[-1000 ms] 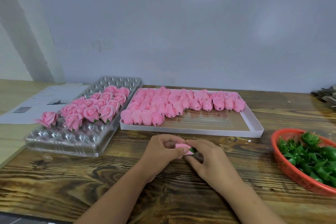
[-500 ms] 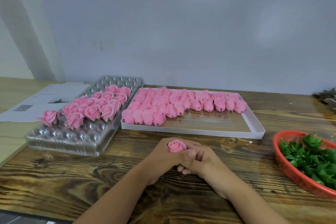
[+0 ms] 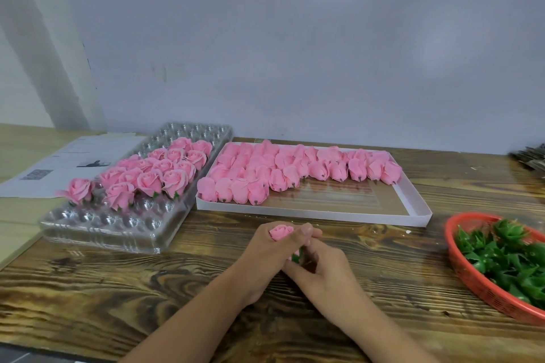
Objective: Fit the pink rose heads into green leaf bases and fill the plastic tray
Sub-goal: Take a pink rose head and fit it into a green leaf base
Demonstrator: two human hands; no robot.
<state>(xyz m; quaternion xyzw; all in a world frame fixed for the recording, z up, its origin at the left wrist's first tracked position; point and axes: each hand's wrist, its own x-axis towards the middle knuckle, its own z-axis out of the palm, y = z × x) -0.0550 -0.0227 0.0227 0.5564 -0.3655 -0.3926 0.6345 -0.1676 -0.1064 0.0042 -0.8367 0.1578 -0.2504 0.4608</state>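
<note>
The left hand point(image 3: 267, 250) curled its fingers round a pink rose head point(image 3: 281, 232), bloom upward, above the wooden table point(image 3: 118, 289). The right hand point(image 3: 321, 270) pinched the green leaf base point(image 3: 296, 255) beneath it. The clear plastic tray point(image 3: 118, 230), partly filled, lay left; the white box point(image 3: 413, 203) of loose heads lay behind; the red basket point(image 3: 472, 280) of bases lay right.

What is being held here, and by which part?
A pink rose head, its sides in the left hand's grip; right hand pinches the green leaf base beneath.
</note>
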